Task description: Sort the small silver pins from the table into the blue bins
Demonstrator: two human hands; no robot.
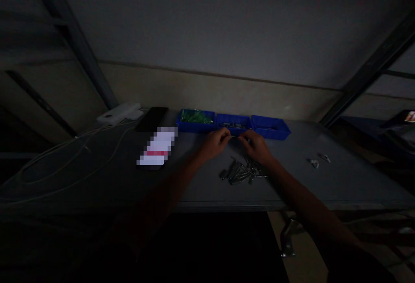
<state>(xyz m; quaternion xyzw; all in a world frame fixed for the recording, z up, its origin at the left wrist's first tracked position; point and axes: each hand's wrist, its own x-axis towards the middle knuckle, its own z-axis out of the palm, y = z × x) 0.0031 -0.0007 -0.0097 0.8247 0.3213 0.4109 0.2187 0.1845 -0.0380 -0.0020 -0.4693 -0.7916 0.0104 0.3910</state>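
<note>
Left hand [216, 143] and right hand [255, 144] pinch thin part [234, 136] (too dark for detail) just in front of middle tray [233, 119]; metal pieces [241, 171] heaped farther in front. Step seems fitting or checking; next move calls for steady pinch.

I look out through one camera worn on my head, facing forward and down across the bench [353, 175] to the wall [207, 28] behind it. The view is wide: my left hand [215, 143] and right hand [255, 145] sit near its middle, at arm's reach, my forearms [300, 196] entering from below.
</note>
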